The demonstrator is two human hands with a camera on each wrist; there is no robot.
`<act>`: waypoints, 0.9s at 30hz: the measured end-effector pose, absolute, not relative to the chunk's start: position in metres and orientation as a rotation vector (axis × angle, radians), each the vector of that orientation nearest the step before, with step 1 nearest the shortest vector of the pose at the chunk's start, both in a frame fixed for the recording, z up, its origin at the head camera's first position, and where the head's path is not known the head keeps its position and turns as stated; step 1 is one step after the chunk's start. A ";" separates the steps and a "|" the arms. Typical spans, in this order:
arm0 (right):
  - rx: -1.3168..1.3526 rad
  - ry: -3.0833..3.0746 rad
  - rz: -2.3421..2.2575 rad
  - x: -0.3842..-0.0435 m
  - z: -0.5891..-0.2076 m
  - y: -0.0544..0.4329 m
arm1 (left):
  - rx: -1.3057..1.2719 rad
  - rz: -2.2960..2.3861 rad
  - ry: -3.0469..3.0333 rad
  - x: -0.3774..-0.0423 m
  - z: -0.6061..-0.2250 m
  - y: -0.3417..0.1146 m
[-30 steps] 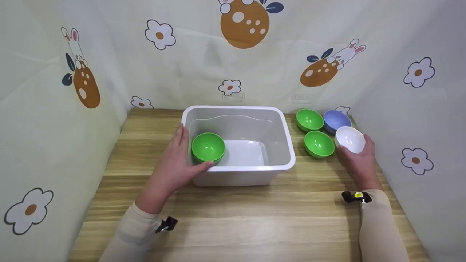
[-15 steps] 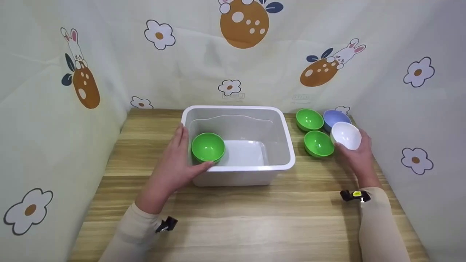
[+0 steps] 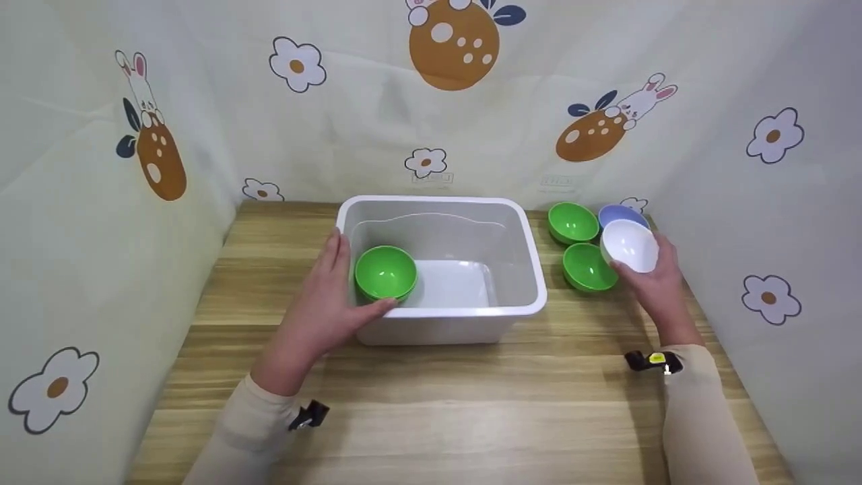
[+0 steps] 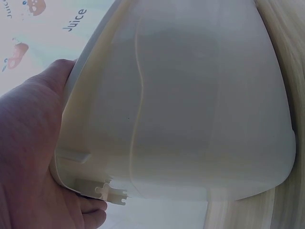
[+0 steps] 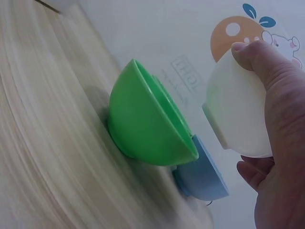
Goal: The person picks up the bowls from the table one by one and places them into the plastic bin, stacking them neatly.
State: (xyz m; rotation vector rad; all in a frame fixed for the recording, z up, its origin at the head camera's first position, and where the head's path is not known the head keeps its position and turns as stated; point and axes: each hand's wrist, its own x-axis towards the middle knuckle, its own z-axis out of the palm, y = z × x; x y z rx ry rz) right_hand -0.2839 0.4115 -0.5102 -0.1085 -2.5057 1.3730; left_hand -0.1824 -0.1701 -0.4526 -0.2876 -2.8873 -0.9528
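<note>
A white bowl point(image 3: 630, 245) is in my right hand point(image 3: 654, 289), gripped at its side between thumb and fingers. The right wrist view shows that white bowl point(image 5: 237, 107) raised off the table, beside a green bowl point(image 5: 143, 121) standing there. My left hand point(image 3: 316, 313) holds the near left corner of a pale grey plastic bin point(image 3: 465, 312), thumb over the front rim and fingers along the left side. Inside the bin, at its left end, sit stacked green bowls point(image 3: 386, 271). The left wrist view is mostly filled by the bin's outer wall point(image 4: 190, 95).
Right of the bin stand two green bowls, one at the back point(image 3: 572, 222) and one nearer point(image 3: 587, 268). A blue bowl point(image 3: 618, 214) in the back right corner is partly covered by the white one. Patterned cloth walls point(image 3: 350, 128) enclose the wooden table point(image 3: 438, 404) at the back and sides.
My right hand has lifted the white bowl and carried it a little left and back, now overlapping the blue bowl in the head view. The left hand and the bin stay still.
</note>
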 end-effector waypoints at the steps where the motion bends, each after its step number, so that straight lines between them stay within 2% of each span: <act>1: -0.100 -2.511 1.368 -0.284 -0.509 0.410 | -0.288 -0.955 -2.888 -0.182 -0.452 -0.170; 27: 0.071 -2.547 1.389 -0.285 -0.474 0.373 | -0.280 -0.946 -2.883 -0.183 -0.453 -0.170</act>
